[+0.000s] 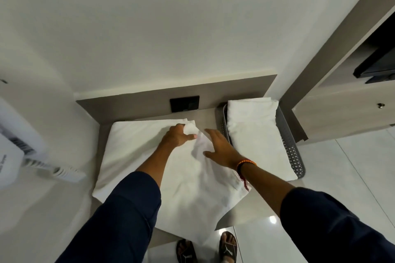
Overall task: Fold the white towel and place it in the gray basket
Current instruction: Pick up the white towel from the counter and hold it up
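A large white towel [192,190] lies spread over the low table, its near corner hanging past the front edge. My left hand [176,135] pinches a bunched fold of the towel near its far edge. Just to the right, my right hand [220,149] rests flat on the cloth with fingers spread, holding nothing. The gray basket [292,151] stands at the table's right end, close to my right hand. A folded white towel [254,134] fills it.
A raised taupe back panel [149,98] with a black socket plate [184,103] borders the table's far side. A cabinet with a drawer knob [380,105] stands to the right. A white appliance [12,149] sits at left. My sandalled feet [207,247] stand on the glossy tiled floor.
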